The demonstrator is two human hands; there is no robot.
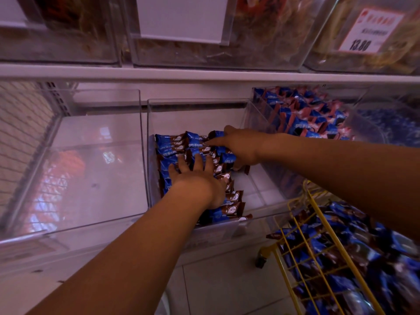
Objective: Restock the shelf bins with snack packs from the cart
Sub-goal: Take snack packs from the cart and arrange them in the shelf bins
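The snack packs (pixel 195 173) lie in the middle clear bin (pixel 195 103) on the lower shelf, stacked in rows along its left side. Most packs have their long axis running left to right; the exact count cannot be told. The left hand (pixel 197 180) rests flat on the stack, fingers spread, gripping nothing. The right hand (pixel 238 146) reaches in at the back rows; whether its grip holds a pack cannot be told. The yellow wire cart (pixel 318 223) stands lower right, holding more packs.

White shelving (pixel 204 75), pale tiled floor (pixel 227 280), perhaps purplish light.
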